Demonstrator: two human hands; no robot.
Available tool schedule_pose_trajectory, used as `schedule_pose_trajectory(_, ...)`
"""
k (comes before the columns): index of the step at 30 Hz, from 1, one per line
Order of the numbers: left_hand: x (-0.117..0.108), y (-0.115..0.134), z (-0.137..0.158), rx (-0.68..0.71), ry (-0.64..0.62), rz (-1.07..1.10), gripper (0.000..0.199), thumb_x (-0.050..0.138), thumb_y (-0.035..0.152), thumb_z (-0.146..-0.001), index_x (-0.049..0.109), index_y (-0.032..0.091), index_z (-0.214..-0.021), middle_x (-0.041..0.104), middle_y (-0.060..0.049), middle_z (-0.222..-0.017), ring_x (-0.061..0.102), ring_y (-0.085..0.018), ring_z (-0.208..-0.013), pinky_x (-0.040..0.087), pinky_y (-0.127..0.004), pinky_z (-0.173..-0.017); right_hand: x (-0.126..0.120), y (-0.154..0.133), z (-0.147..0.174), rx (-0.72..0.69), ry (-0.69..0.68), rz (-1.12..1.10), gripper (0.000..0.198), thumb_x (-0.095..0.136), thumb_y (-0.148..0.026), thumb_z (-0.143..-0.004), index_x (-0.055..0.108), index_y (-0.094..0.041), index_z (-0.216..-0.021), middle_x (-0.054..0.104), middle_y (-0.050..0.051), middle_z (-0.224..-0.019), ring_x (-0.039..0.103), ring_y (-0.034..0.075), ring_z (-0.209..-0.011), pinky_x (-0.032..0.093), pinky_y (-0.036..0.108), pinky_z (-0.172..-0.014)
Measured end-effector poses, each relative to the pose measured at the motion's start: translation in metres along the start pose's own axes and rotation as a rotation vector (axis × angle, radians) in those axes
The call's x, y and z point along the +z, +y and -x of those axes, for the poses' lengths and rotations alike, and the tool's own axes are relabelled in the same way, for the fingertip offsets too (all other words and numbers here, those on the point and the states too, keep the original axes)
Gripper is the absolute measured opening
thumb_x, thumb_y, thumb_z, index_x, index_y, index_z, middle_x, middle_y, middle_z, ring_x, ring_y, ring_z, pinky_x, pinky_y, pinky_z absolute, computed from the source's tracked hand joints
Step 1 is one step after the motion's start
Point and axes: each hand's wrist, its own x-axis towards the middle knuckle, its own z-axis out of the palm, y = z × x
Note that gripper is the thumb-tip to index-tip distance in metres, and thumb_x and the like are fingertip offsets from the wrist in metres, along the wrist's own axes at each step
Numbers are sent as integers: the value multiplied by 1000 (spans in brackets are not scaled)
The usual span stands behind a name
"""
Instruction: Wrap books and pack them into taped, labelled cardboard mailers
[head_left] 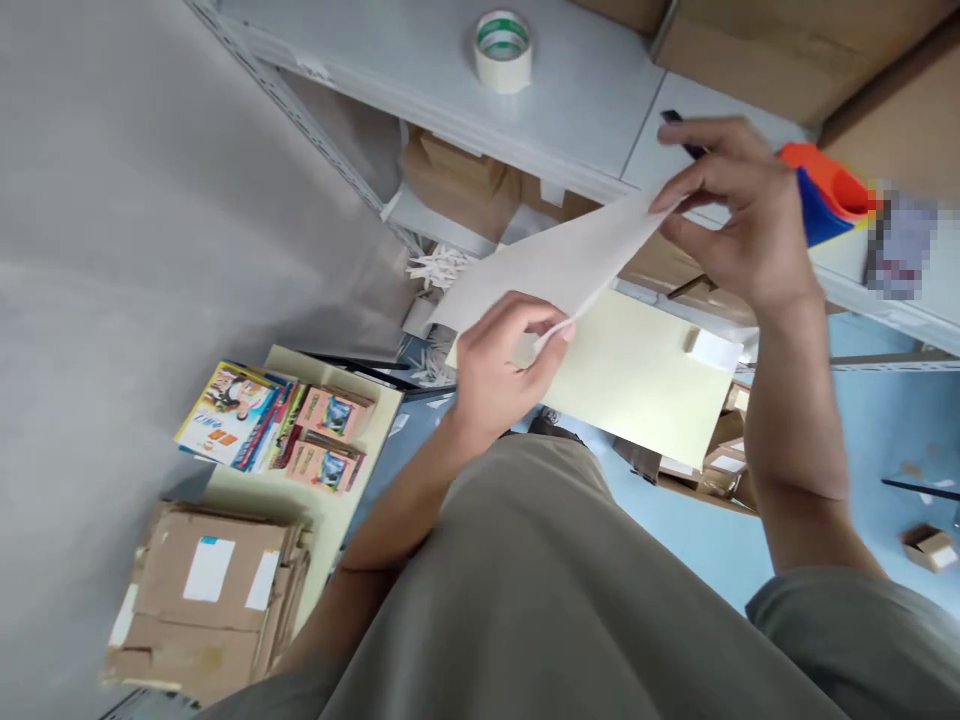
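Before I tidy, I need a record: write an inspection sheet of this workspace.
Surface: pale yellow board below the hands, small white block on it.
Items in hand: white sheet, bent; dark slim object, partly hidden, at the right hand.
Hands: left hand pinches the sheet's lower edge; right hand pinches its upper end.
Clutter: white paper strips beyond the left hand; small carton on the blue floor.
Cables: nothing seen.
Surroundings: grey shelf with tape roll; magazines and stacked cardboard at picture left.

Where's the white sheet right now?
Head view, centre: the white sheet is held by the left hand and right hand, over the pale yellow surface.
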Motion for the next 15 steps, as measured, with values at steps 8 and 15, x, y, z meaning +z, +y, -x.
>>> schedule_pose_trajectory(8,156,-3,58,-141,-337,157,18,66,12,-111,75,26,-120,87,-7,-126,85,-20,-116,74,-30,-89,30,124,147,522,307,-228,52,70,-74,-106,78,-32,-137,73,15,-160,83,33,-127,75,58,-100)
schedule_pose_trajectory(15,234,-12,94,-219,-596,87,21,72,15,-109,80,30,-121,87,-7,-130,87,-23,-112,76,-35,-90,76,120,228,968,363,-369,62,72,-83,-98,74,-24,-117,86,14,-116,82,29,-103,69,39,-82)
